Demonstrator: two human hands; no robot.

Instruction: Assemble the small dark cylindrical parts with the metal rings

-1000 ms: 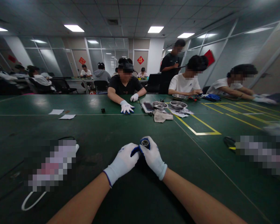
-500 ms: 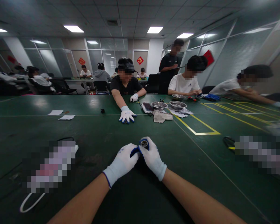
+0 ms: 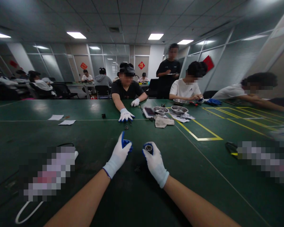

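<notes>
Right hand (image 3: 155, 162), white glove with blue fingertips: closed around a small round metal-rimmed part (image 3: 148, 148), held upright just above the green worktop (image 3: 104, 138). Left hand (image 3: 118, 155), same glove: just beside the right, apart from the part, fingers loosely extended, nothing visibly held. Across the worktop: a co-worker's gloved hand (image 3: 126, 115) flat on the surface, two steel bowls (image 3: 179, 109), a folded cloth (image 3: 163, 121).

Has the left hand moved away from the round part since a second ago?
Yes. The left hand has parted leftward from the round part, which the right hand holds; green table shows between them.
</notes>
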